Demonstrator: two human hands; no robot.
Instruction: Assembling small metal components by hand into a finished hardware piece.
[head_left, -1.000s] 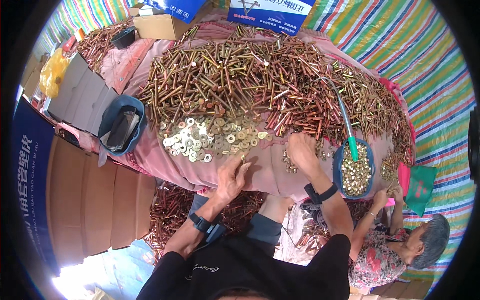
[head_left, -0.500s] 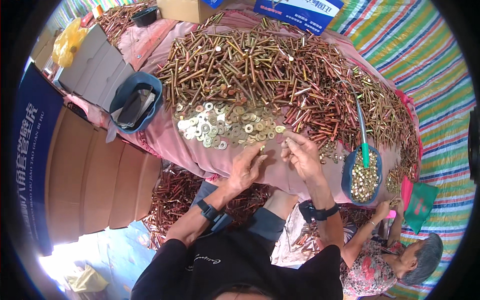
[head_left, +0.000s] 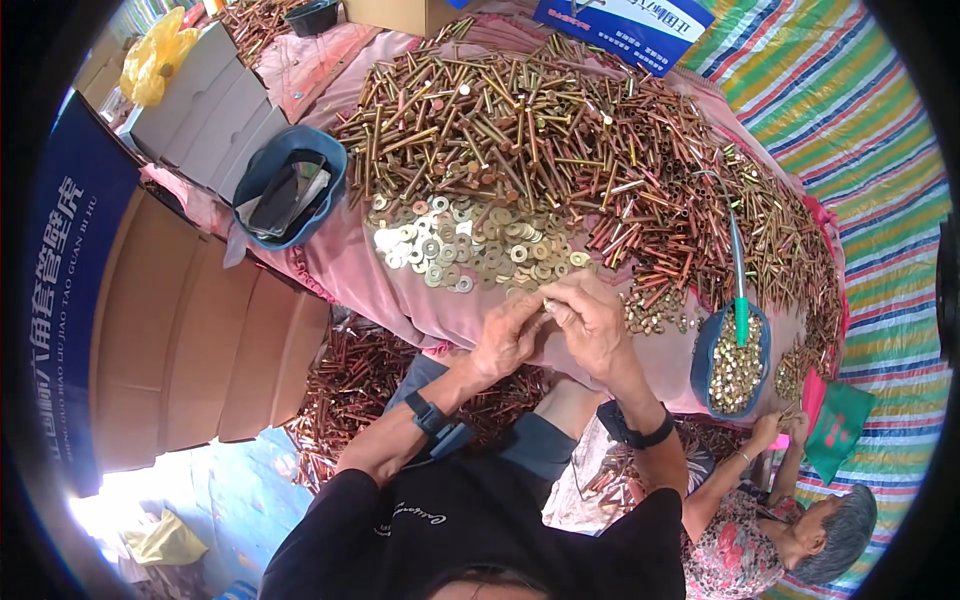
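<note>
My left hand and my right hand meet at the fingertips above the near edge of a pink cloth. Both are closed, and between them shows a small brass-coloured piece, too covered to name. Just beyond my fingers lies a spread of flat round washers, silver to pale gold. A large heap of long bolts and sleeves, coppery and yellowish, rises behind the washers. To the right of my right hand, small loose nuts lie on the cloth.
At right stands a blue tub of nuts with a green-handled tool. Another blue tub holds dark flat items. Cardboard boxes crowd the left. At lower right, a co-worker's hands work beside a green cloth.
My two hands, apart before, have come together. The right hand has moved left and slightly down to the left fingertips. The whole view has shifted slightly.
</note>
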